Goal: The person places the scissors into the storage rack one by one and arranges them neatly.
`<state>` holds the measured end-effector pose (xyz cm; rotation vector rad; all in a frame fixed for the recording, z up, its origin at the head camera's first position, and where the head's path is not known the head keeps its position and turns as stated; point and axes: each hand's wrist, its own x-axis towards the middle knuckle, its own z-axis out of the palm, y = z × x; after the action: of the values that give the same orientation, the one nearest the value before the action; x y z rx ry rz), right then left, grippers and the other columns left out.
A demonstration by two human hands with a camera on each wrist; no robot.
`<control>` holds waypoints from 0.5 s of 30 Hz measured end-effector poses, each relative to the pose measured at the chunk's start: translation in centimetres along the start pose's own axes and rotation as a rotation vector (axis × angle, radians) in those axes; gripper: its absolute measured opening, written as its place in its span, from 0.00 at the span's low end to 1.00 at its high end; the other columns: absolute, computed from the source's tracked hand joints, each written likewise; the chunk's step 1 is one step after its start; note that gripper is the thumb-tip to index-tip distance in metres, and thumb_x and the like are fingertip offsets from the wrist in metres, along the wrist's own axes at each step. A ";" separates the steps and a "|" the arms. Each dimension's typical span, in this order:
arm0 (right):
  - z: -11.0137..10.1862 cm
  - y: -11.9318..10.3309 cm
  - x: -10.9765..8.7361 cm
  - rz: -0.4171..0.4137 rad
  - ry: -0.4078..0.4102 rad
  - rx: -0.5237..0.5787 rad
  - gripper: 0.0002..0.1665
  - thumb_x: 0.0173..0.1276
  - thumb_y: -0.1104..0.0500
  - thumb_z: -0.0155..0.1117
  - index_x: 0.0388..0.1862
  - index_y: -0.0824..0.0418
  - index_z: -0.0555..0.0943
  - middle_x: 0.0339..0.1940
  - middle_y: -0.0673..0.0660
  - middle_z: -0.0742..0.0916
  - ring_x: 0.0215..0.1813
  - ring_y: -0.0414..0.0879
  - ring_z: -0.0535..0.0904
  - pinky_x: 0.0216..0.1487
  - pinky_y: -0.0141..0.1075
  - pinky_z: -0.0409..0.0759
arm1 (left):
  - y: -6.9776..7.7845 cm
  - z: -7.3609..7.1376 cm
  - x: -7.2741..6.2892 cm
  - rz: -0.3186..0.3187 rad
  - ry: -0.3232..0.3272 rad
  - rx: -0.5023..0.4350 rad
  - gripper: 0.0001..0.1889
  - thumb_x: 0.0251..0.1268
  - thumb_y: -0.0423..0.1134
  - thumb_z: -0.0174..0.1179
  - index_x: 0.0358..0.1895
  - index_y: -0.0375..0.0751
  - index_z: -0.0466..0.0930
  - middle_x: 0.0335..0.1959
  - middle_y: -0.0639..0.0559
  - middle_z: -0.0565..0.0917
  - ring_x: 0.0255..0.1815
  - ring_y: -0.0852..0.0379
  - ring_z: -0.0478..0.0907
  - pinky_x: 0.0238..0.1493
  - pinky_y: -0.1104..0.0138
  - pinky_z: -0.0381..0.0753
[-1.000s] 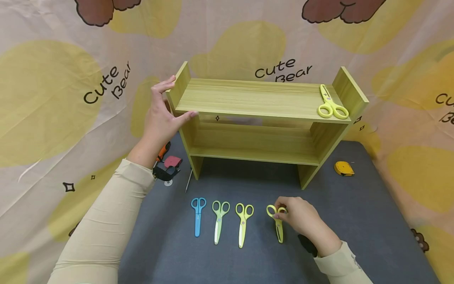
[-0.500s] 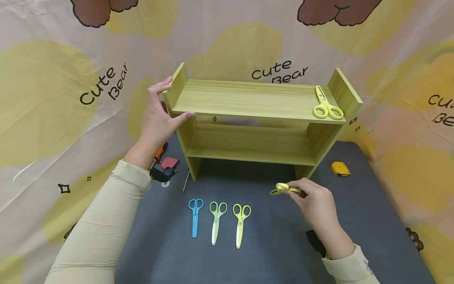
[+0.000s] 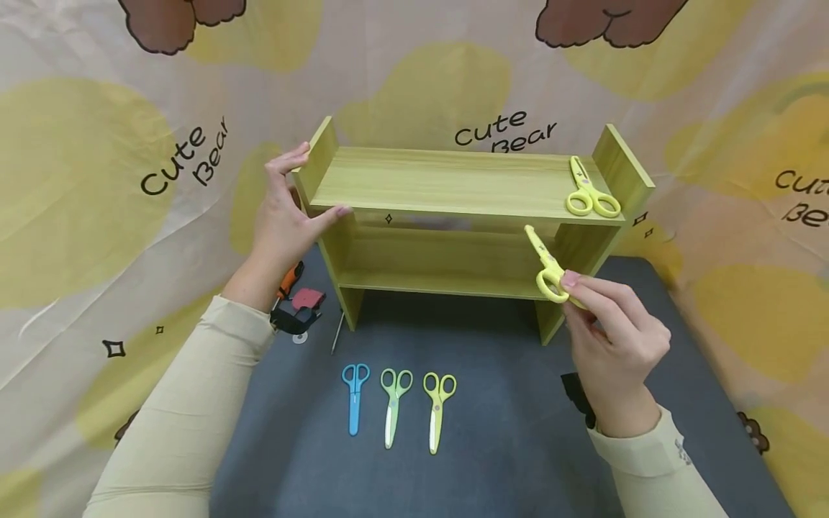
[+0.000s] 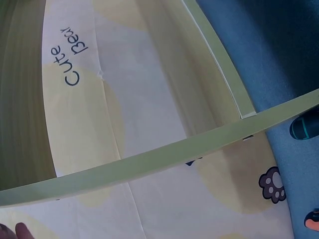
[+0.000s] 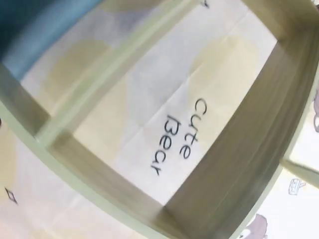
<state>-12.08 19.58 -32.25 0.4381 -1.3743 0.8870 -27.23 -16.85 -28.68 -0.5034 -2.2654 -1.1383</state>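
At the wood-grain shelf (image 3: 447,180), left hand (image 3: 283,216) gripping its left side, right hand (image 3: 618,342) pinching yellow scissors (image 3: 547,263) before its right half, tip up; atop its right end, another yellow pair (image 3: 586,188); in front, three more scissors (image 3: 393,403)

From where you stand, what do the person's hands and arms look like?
The left hand and right hand are ungloved. The left sleeve and right sleeve are cream; the right cuff bears a small grey mark. A black piece shows by each hand, its use unclear.
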 end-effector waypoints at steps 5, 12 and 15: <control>1.3 -0.2 1.8 -0.035 0.052 -0.017 0.10 0.61 0.64 0.81 0.25 0.69 0.89 0.25 0.64 0.89 0.21 0.59 0.79 0.40 0.19 0.73 | -0.1 -0.1 -0.2 -0.008 -0.001 0.010 0.48 0.56 0.44 0.82 0.73 0.47 0.56 0.80 0.72 0.61 0.57 0.44 0.80 0.57 0.53 0.79; 2.3 0.7 2.8 -0.040 -0.018 -0.031 0.10 0.53 0.80 0.74 0.25 0.67 0.89 0.26 0.63 0.89 0.24 0.60 0.83 0.41 0.19 0.74 | -0.2 -0.1 -0.1 0.025 0.009 0.028 0.48 0.56 0.44 0.82 0.72 0.45 0.56 0.80 0.67 0.62 0.66 0.52 0.76 0.61 0.57 0.76; 2.5 2.2 2.6 -0.037 -0.131 -0.078 0.11 0.54 0.79 0.77 0.29 0.65 0.91 0.30 0.61 0.91 0.29 0.60 0.87 0.47 0.19 0.77 | -0.2 -0.1 -0.1 0.028 0.009 0.032 0.48 0.56 0.44 0.82 0.72 0.45 0.57 0.80 0.67 0.62 0.68 0.54 0.74 0.61 0.59 0.76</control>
<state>-15.47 19.84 -29.80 0.4674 -1.5106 0.7828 -27.23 -17.03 -28.82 -0.5144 -2.2582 -1.0869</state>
